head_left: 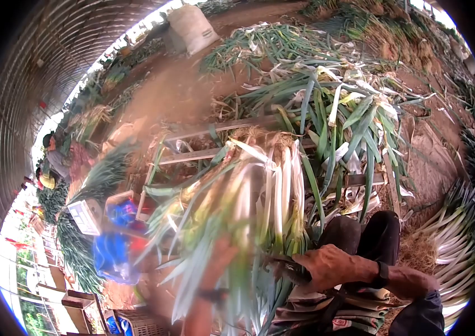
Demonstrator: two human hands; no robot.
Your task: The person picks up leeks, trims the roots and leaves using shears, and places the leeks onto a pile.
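A thick bunch of leeks (271, 190), white stalks with rooty ends up and green leaves hanging down, lies in front of me across a wooden rack (220, 126). My left hand (218, 260) is blurred by motion and grips the leafy part of the bunch, with a dark band on its wrist. My right hand (332, 267), with a black wristband, is closed around a dark narrow object (285, 270) at the bunch's lower leaves; I cannot tell what the object is. My dark trousers (372, 232) show behind the right hand.
Cut green leaves (349, 106) are heaped beyond the rack on bare soil. Trimmed white leeks (461, 224) lie at the right. A white sack (192, 25) stands at the back. Another person (52, 159) sits at the left beside leek piles, near a blue blurred object (114, 252).
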